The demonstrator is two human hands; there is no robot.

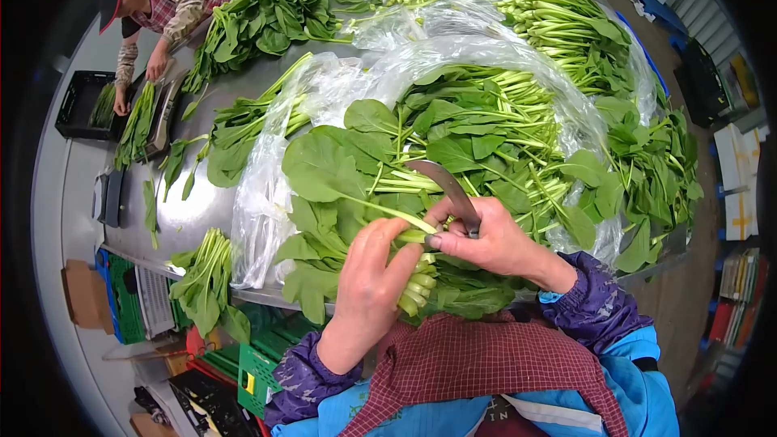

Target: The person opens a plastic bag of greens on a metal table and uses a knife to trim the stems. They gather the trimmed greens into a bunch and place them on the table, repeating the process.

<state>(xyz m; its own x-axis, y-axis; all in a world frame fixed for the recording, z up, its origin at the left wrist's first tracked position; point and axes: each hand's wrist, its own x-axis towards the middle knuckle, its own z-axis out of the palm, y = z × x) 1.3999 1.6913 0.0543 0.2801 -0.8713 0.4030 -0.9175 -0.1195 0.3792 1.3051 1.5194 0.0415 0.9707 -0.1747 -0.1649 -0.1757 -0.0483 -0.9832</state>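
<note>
My left hand (372,263) is closed around a bunch of leafy greens (320,170), its pale cut stem ends (417,287) showing below the fingers. One long stem with a broad leaf runs from the bunch toward my right hand. In my right hand (486,236) is a curved knife (447,186), its dark blade pointing up and to the left. The thumb of that hand presses near the stem, close to my left fingertips. A large heap of greens (494,121) on clear plastic sheeting (566,93) lies just beyond both hands.
A metal table (194,214) carries more greens and a small bunch (206,271) at its left edge. At the far left a co-worker (174,4) handles greens beside a black crate (77,105). Green crates (255,376) stand below the table's near edge.
</note>
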